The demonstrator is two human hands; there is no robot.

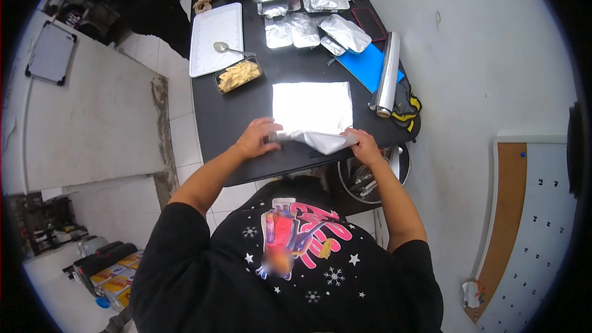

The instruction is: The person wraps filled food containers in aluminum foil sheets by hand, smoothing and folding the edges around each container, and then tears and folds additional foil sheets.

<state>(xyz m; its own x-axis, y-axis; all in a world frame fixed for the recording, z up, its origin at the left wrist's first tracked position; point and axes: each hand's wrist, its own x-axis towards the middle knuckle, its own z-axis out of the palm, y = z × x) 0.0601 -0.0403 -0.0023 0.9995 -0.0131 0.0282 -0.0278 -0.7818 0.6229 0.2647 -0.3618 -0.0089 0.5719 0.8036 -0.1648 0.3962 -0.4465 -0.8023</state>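
right hand (362,147) pinches foil (312,106) at four o'clock, left hand (256,138) at eight, grip unclear; uneven tugging could tear it.

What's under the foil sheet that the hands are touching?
Black table shows around the foil sheet, with the left hand and right hand at its near edge. Whatever lies directly beneath the foil is covered.

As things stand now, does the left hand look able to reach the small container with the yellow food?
Probably yes: the container stands just beyond the left hand, with only bare tabletop between. The hand would first have to leave the foil sheet.
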